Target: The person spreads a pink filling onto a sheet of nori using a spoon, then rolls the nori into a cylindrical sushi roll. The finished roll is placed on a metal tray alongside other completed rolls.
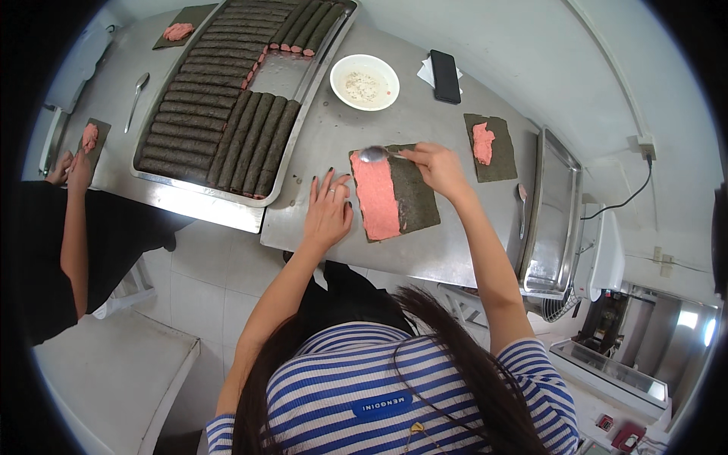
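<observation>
In front of me a dark green seaweed sheet (417, 199) lies flat on the metal table. Pink paste (377, 199) covers a band along its left side. My right hand (438, 168) is closed around the handle of a metal spoon (373, 155), whose bowl rests on the paste near the sheet's far left corner. My left hand (329, 208) lies with fingers spread on the table, just left of the sheet, holding nothing. Farther right is a second seaweed sheet (502, 155) with a lump of pink paste (482, 143) on it.
A large metal tray (274, 182) of seaweed rolls stands left. A white bowl (364, 82) and a black phone (445, 76) sit at the back. An upright-edged tray (540, 220) and another spoon (522, 208) are right. At far left, a co-worker's hands (76, 168) touch another sheet.
</observation>
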`<move>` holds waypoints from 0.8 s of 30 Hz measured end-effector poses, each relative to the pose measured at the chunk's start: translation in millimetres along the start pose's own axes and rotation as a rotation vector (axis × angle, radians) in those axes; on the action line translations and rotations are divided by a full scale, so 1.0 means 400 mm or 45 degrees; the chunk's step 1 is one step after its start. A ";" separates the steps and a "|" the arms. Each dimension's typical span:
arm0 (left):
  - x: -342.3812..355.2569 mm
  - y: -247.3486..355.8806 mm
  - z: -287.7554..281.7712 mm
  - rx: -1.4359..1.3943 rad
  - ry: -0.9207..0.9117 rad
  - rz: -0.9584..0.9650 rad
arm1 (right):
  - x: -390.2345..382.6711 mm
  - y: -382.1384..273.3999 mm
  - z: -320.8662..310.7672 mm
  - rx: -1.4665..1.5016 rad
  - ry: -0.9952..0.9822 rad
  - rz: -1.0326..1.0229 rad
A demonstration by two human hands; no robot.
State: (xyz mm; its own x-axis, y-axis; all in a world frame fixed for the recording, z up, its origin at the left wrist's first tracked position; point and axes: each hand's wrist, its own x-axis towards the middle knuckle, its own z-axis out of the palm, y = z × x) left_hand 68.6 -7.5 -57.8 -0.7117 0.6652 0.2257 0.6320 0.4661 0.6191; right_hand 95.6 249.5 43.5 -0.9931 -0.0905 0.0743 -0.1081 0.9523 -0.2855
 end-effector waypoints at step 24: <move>0.002 0.001 0.006 0.061 -0.007 -0.001 | -0.079 -0.040 -0.055 0.130 -0.212 0.263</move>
State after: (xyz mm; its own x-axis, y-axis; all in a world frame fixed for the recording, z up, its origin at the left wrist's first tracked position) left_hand 68.8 -5.4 -59.3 -0.7107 0.6679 0.2208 0.6454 0.4942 0.5824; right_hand 129.6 243.7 66.7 -0.9874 0.0478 -0.1509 0.1017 0.9221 -0.3733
